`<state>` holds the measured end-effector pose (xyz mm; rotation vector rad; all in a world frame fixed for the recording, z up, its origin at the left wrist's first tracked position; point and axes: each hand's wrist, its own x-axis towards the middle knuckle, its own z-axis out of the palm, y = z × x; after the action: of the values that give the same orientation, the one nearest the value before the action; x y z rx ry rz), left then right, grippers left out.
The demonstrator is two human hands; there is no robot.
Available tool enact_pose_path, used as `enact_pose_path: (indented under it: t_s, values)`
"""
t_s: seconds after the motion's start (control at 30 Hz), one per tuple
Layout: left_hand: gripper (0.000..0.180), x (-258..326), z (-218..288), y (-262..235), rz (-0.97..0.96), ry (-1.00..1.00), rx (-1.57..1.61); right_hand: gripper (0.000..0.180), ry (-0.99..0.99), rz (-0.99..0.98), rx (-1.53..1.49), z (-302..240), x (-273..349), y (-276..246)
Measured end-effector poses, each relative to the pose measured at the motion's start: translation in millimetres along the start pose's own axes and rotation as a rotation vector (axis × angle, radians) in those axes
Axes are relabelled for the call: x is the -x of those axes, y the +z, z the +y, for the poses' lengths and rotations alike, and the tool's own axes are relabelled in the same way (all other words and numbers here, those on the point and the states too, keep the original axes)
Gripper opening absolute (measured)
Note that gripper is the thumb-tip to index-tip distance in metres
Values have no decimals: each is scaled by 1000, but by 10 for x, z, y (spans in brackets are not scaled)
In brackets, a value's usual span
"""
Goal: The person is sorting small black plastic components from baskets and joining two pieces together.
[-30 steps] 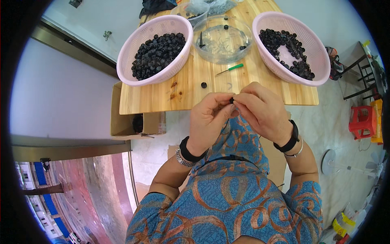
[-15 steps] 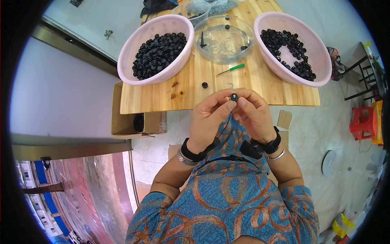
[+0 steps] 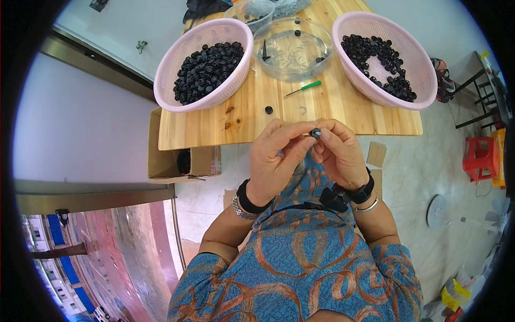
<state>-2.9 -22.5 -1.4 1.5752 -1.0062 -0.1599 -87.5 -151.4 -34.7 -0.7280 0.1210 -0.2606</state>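
Note:
A small round black plastic part [image 3: 315, 132] with a pale spot on its face is pinched between the fingertips of both hands, just off the table's near edge. My left hand [image 3: 281, 153] grips it from the left, thumb and forefinger closed. From the other side my right hand [image 3: 341, 153] holds it with thumb and fingers. Beyond the hands, a single black cap [image 3: 269, 110] lies on the wooden table [image 3: 198, 126]. A thin screwdriver with a green handle [image 3: 310, 85] rests further back.
Two pink mesh baskets stand on the table: the left basket [image 3: 244, 70] heaped with black parts, the right basket [image 3: 375, 95] holding fewer black pieces. Between them sits a clear round tray [image 3: 292, 74] with clear bits, several black parts and a pointed black tool. A cardboard box [image 3: 206, 161] is below left.
Both hands have shifted slightly right with the black part, which has turned so its pale spot faces differently. The view has moved a little; the baskets and screwdriver stay put.

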Motion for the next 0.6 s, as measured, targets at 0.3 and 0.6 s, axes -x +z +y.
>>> enact_pose_path:
  t_s: [0.3,0.6]
  values:
    - [18,80,-42,220,88,-314,676,22,-496,17,171,148,19,48]
    - [22,78,-60,227,68,-119,379,26,-566,43,288,166,48,17]
